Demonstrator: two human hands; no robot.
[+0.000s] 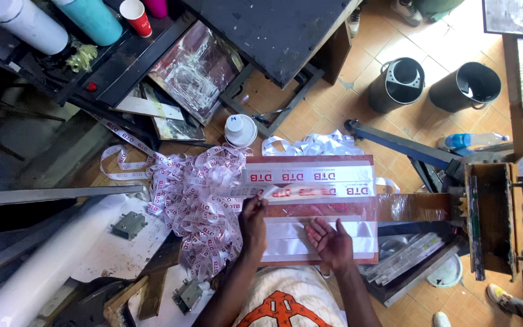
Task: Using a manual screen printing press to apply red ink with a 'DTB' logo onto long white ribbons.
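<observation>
White ribbon strip: a printed length (310, 192) lay across the middle of the brown board (255, 162), lifted at its near end.
Left hand: the left hand (252, 216) was pinched shut on that end of the ribbon strip, just above the board.
Right hand: the right hand (330, 239) lay flat and open, fingers spread, pressing a blank white ribbon (292, 230) onto the board.
Ribbon heap: a tangled pile of printed ribbon (198, 203) sat just beside the left hand, spilling off the bench edge.
Risk, smudging: lifted by one end only, the strip could sag and drag its print across the board, which might smear it if the ink was wet; I could not tell.
Risk, tangling: the strip might catch in the heap, being so near it.
Risk, shifting: a slip of the flat palm could skew the blank ribbon.
</observation>
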